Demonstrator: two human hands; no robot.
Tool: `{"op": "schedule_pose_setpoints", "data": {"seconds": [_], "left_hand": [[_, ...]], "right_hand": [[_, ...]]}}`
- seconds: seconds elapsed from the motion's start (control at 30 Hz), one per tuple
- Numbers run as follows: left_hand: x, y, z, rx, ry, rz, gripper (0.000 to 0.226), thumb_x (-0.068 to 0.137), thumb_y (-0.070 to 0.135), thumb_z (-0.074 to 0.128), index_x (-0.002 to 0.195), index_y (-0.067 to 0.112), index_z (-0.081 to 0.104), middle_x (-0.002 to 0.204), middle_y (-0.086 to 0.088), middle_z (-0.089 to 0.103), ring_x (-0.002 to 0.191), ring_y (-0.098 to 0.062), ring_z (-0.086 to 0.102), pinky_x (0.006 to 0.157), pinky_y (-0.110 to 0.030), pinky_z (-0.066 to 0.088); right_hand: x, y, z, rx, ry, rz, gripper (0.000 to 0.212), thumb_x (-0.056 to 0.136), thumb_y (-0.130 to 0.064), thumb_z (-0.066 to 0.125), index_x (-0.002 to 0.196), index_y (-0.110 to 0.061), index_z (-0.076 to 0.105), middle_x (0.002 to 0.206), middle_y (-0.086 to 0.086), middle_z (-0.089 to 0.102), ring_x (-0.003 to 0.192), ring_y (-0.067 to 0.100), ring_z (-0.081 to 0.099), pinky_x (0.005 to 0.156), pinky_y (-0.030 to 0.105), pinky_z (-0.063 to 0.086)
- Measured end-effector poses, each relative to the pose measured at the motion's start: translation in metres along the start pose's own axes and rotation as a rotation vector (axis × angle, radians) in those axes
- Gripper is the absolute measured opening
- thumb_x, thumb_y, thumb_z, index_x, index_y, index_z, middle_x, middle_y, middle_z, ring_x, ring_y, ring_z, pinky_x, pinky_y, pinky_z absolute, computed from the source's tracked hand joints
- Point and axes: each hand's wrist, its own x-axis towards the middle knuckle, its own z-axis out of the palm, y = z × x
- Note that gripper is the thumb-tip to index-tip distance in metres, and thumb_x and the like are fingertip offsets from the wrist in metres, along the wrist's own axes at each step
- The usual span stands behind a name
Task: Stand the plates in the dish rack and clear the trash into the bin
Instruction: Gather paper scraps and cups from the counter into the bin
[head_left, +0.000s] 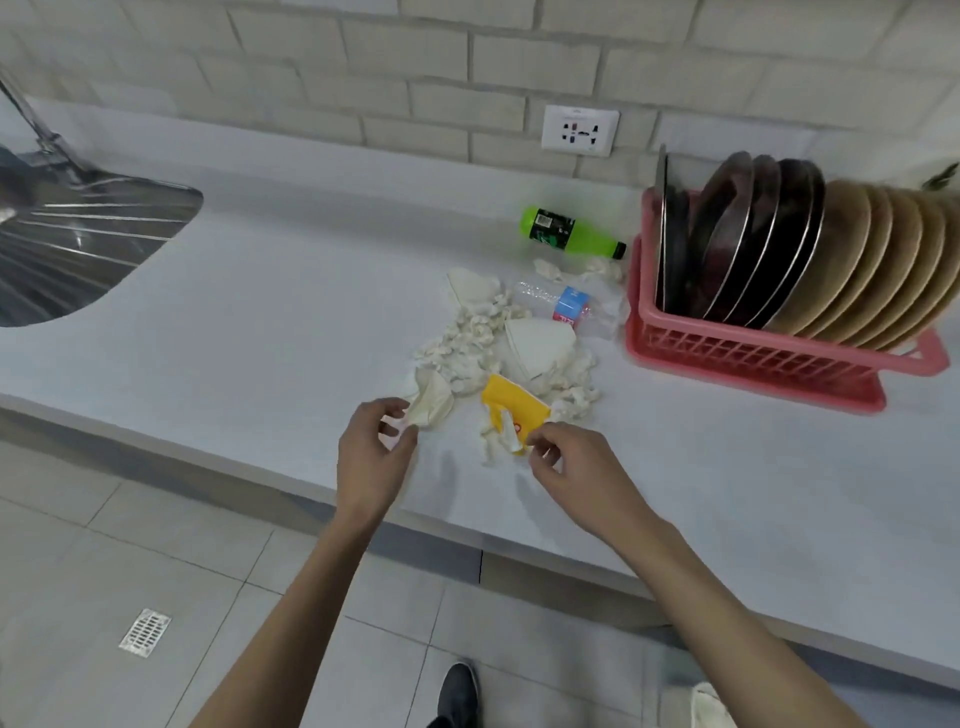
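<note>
1 dark shoe (457, 693) stands on the floor tiles, below the front edge of the worktop (260, 322). 2 bare forearms reach over that edge.

Left hand (374, 460): fingers curled, thumb and fingertips pinching the near end of a crumpled white paper piece (430, 402). This piece lies at the left side of the trash pile.

Right hand (569, 470): fingers curled, thumb and forefinger pinching the near corner of a yellow wrapper (514, 408). The wrapper lies just beside the paper piece, near the front edge.

Trash pile, middle of the worktop behind the hands:
- crumpled tissues (467, 345), spread loosely;
- 2 flattened white paper cups (537, 343), among the tissues;
- 1 clear plastic bottle (563, 304) with a blue and red label, on its side;
- 1 green bottle (569, 231), on its side, nearer the back wall.

A pink dish rack (753, 361) sits at the right end of the worktop, just beside the bottles. Dark plates (753, 234) and tan plates (883, 265) stand on edge in it, packed together.

A steel sink (78, 244) occupies the left end. A wall socket (580, 130) sits on the tiled wall behind the green bottle.
</note>
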Motion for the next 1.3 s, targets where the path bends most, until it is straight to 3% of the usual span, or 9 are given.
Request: {"op": "schedule_pose_setpoints", "data": {"seconds": [0.13, 0.27, 0.53, 0.7, 0.8, 0.9, 1.03, 1.17, 1.3], "left_hand": [[0.046, -0.014, 0.008, 0.195, -0.072, 0.045, 0.042, 0.082, 0.036, 0.072, 0.121, 0.029, 0.056, 0.128, 0.008, 0.050, 0.112, -0.014, 0.051, 0.083, -0.037, 0.049], [0.063, -0.021, 0.017, 0.270, -0.173, 0.014, 0.035, 0.083, 0.037, 0.071, 0.113, 0.023, 0.059, 0.130, 0.004, 0.048, 0.119, -0.019, 0.047, 0.081, -0.035, 0.044], [0.066, -0.040, 0.003, 0.211, -0.189, 0.035, 0.019, 0.082, 0.019, 0.075, 0.097, 0.012, 0.066, 0.114, -0.003, 0.059, 0.096, -0.019, 0.055, 0.077, -0.028, 0.040], [0.060, -0.032, -0.012, 0.054, -0.143, 0.031, 0.018, 0.082, 0.010, 0.075, 0.095, 0.014, 0.063, 0.112, -0.001, 0.059, 0.092, -0.016, 0.057, 0.080, -0.025, 0.041], [0.055, -0.025, -0.015, -0.011, -0.123, 0.058, 0.020, 0.081, 0.007, 0.075, 0.094, 0.016, 0.063, 0.110, 0.003, 0.059, 0.088, -0.010, 0.057, 0.074, -0.021, 0.045], [0.051, -0.010, -0.013, -0.090, -0.117, 0.095, 0.024, 0.082, 0.002, 0.073, 0.093, 0.020, 0.061, 0.110, 0.003, 0.058, 0.089, -0.010, 0.058, 0.064, -0.010, 0.046], [0.049, 0.018, -0.005, -0.197, -0.147, 0.139, 0.029, 0.083, -0.002, 0.069, 0.092, 0.023, 0.059, 0.111, 0.005, 0.059, 0.089, -0.007, 0.059, 0.064, -0.012, 0.048], [0.046, 0.046, 0.015, -0.226, -0.232, 0.214, 0.031, 0.082, -0.004, 0.069, 0.090, 0.025, 0.059, 0.112, 0.007, 0.060, 0.090, -0.009, 0.059, 0.064, -0.014, 0.049], [0.031, 0.074, 0.048, -0.238, -0.347, 0.278, 0.031, 0.081, -0.002, 0.071, 0.089, 0.026, 0.060, 0.112, 0.009, 0.061, 0.090, -0.010, 0.060, 0.064, -0.015, 0.048]], "right_hand": [[0.039, -0.010, 0.009, -0.187, -0.021, 0.077, 0.021, 0.091, -0.027, 0.057, 0.107, -0.015, 0.062, 0.098, 0.001, 0.062, 0.091, 0.022, 0.058, 0.072, 0.036, 0.047], [0.061, -0.018, 0.026, -0.383, -0.108, 0.157, 0.031, 0.092, -0.038, 0.055, 0.107, -0.011, 0.054, 0.104, 0.009, 0.057, 0.095, 0.030, 0.058, 0.066, 0.033, 0.036], [0.075, -0.018, 0.045, -0.458, -0.105, 0.250, 0.026, 0.095, -0.029, 0.053, 0.110, -0.008, 0.057, 0.117, 0.014, 0.059, 0.107, 0.034, 0.059, 0.072, 0.032, 0.032], [0.072, -0.021, 0.036, -0.374, -0.013, 0.231, 0.024, 0.094, -0.034, 0.051, 0.102, -0.012, 0.058, 0.105, 0.010, 0.062, 0.096, 0.034, 0.060, 0.067, 0.031, 0.033], [0.067, -0.025, 0.026, -0.275, 0.063, 0.218, 0.020, 0.092, -0.036, 0.053, 0.086, -0.018, 0.051, 0.081, 0.001, 0.053, 0.079, 0.030, 0.051, 0.061, 0.032, 0.032], [0.059, -0.026, 0.014, -0.137, 0.132, 0.218, 0.015, 0.090, -0.034, 0.056, 0.089, -0.019, 0.058, 0.064, -0.008, 0.047, 0.072, 0.024, 0.050, 0.057, 0.032, 0.032], [0.040, -0.025, -0.008, -0.001, 0.247, 0.230, 0.019, 0.089, -0.037, 0.059, 0.072, -0.032, 0.053, 0.061, -0.002, 0.053, 0.068, 0.023, 0.055, 0.058, 0.035, 0.045], [0.014, -0.011, -0.030, 0.012, 0.350, 0.296, 0.018, 0.087, -0.037, 0.060, 0.076, -0.023, 0.059, 0.059, 0.002, 0.052, 0.062, 0.022, 0.053, 0.056, 0.037, 0.045], [-0.024, 0.013, -0.052, 0.076, 0.452, 0.370, 0.024, 0.084, -0.033, 0.063, 0.065, -0.029, 0.049, 0.054, -0.001, 0.042, 0.055, 0.018, 0.041, 0.055, 0.038, 0.041]]}}
